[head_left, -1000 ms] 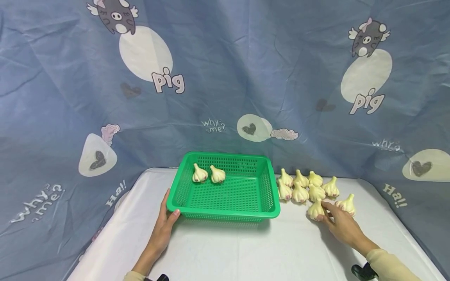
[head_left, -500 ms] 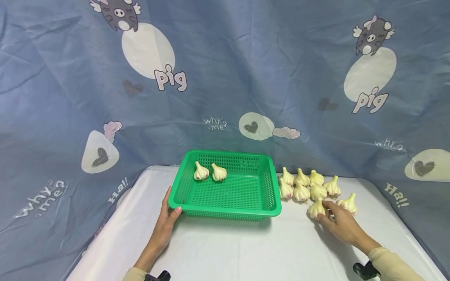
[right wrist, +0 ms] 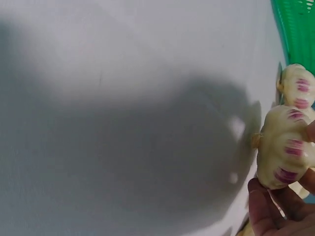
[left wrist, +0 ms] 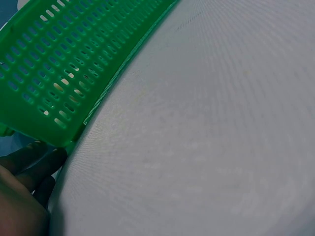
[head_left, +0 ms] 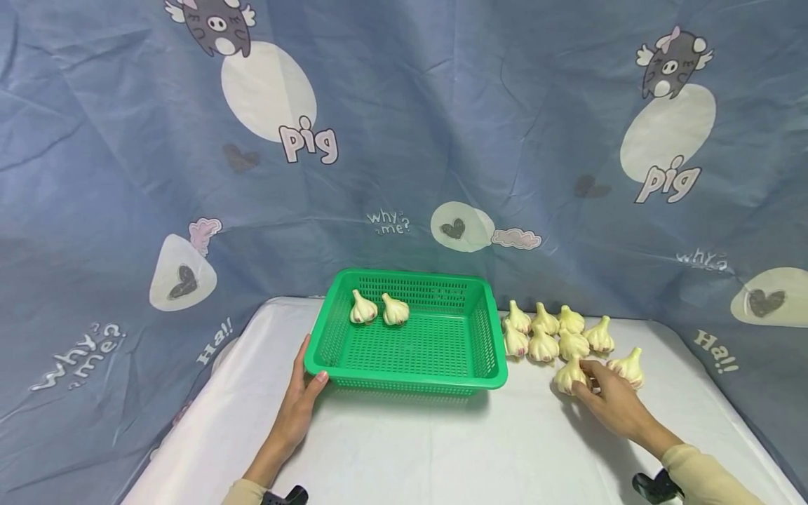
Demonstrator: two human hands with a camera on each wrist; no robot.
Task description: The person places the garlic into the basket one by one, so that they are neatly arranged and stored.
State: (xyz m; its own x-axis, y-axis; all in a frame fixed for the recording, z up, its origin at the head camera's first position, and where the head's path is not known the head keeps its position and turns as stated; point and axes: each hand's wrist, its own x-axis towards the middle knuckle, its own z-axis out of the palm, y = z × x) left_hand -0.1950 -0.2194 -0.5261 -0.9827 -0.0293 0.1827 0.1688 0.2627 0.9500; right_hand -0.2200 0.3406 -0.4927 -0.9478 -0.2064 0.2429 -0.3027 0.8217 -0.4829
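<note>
A green perforated basket [head_left: 404,382] stands on the table with two garlic bulbs [head_left: 395,311] inside, near its back left. At the basket's front left corner my left hand [head_left: 295,414] holds on, thumb at the front rim and fingers along the left side. In the left wrist view the fingers [left wrist: 44,167] meet the basket's lower corner. My right hand [head_left: 615,407] pinches a garlic bulb [right wrist: 280,147] between thumb and fingers, at the front of a group on the right. Pink streaks mark its underside in the right wrist view.
Several more garlic bulbs [head_left: 543,345] sit close together between the basket's right side and my right hand. Another bulb [head_left: 628,368] lies just beyond that hand. A white cloth [head_left: 429,449] covers the table, and a blue printed curtain [head_left: 391,140] hangs behind it.
My right thumb has moved slightly up the front of the garlic bulb. The left hand stays at the basket's corner. The whole head view has shifted slightly.
</note>
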